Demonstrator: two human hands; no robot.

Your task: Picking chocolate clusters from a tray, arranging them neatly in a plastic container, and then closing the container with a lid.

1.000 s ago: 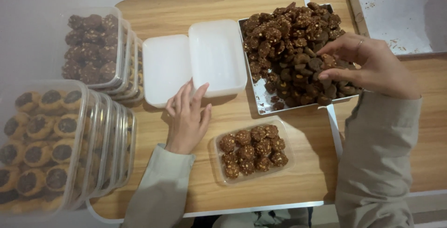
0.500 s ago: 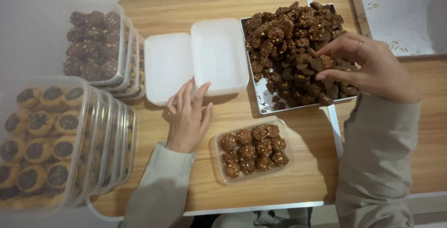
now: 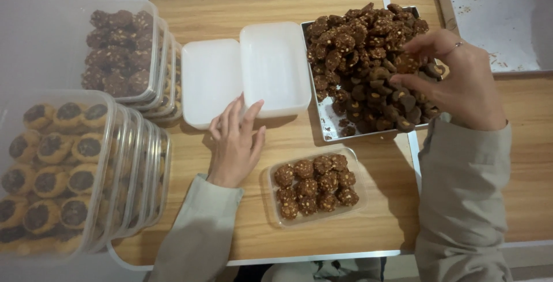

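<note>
Right hand (image 3: 461, 80) is over the metal tray (image 3: 328, 129) at the far right of the wooden desk (image 3: 380, 201), fingers bent down into the heap of dark nut-studded cookies (image 3: 363, 57); the grip is pinched on one cookie (image 3: 408, 63) at the top of the heap, a ring visible on one finger. Left hand (image 3: 235, 144) lies flat on the desk, palm down, fingers spread and holding nothing, fingertips just short of the two white lids (image 3: 247, 72) lying side by side. Just right of that hand stands a small clear container (image 3: 271, 201), partly filled with the same cookies in rows. At the left edge, two stacks of filled clear boxes (image 3: 138, 138) stand on the desk. An empty baking tray (image 3: 495, 23) with crumbs sits at the far right corner.
</note>
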